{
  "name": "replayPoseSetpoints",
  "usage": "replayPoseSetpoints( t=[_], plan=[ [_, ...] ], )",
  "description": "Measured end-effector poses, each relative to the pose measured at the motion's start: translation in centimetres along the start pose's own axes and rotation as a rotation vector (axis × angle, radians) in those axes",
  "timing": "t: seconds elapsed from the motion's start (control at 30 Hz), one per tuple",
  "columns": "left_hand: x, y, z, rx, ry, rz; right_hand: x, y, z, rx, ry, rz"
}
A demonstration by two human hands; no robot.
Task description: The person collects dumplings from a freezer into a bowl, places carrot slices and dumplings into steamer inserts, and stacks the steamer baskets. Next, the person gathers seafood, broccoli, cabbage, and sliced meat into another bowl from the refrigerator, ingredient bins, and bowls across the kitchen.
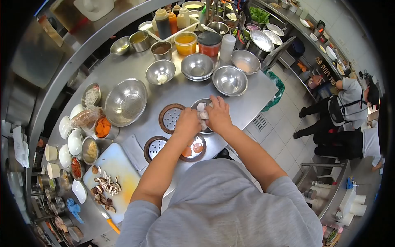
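In the head view a small steel bowl (199, 101) holds several pale, whitish lumps (202, 112) whose kind I cannot make out. My left hand (188, 122) is closed at the bowl's left rim, its fingertips mostly hidden. My right hand (219, 116) grips the right side, its fingers along the far rim. Left of the bowl lies a round perforated metal disc with a brown rim (169, 117). Nearer my body are a similar perforated disc (156, 149) and a third one (198, 157) with orange-pink round pieces on it, partly behind my left forearm.
Steel bowls (230, 80) and a large perforated bowl (126, 102) stand farther back. On the left, a cutting board (111, 158) bears sliced mushrooms (108, 185) and an orange-handled knife (112, 225). Sauce containers (185, 43) line the back. Two people (347, 101) stand at right.
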State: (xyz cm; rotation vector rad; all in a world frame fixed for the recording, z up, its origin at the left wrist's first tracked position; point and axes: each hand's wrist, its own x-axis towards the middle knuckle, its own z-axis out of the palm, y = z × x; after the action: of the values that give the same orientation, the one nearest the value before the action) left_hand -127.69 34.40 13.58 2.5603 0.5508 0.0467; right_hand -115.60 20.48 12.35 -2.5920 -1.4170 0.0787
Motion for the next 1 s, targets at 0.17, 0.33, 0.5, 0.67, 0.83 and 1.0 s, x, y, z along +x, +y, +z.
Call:
replayPoseSetpoints(
  t=[0.17, 0.33, 0.5, 0.67, 0.83, 1.0],
  plan=[
    [-2.0, -4.9, -1.6, -0.321, 0.324, -0.057, -0.8, -1.1, -1.1, 0.327, 0.300, -0.034],
    [-3.3, -9.2, -2.8, -0.278, 0.351, -0.243, 3.2, -4.3, 0.2, 0.358, 0.245, -0.267],
    [-4.0, -9.1, -2.0, 0.028, 0.456, -0.174, 7.1, -7.7, 2.3, 0.052, 0.144, -0.346],
    [-4.7, -10.9, -1.8, -0.042, 0.483, -0.138, 6.1, -8.3, 2.8, 0.159, 0.037, -0.388],
    [-4.2, -10.6, -1.8, -0.053, 0.497, -0.148, 5.6, -8.5, 3.3, 0.155, 0.116, -0.261],
    [-3.2, -8.9, -2.1, 0.004, 0.468, -0.188, 6.1, -6.7, 3.3, 0.190, 0.153, -0.262]
  ],
)
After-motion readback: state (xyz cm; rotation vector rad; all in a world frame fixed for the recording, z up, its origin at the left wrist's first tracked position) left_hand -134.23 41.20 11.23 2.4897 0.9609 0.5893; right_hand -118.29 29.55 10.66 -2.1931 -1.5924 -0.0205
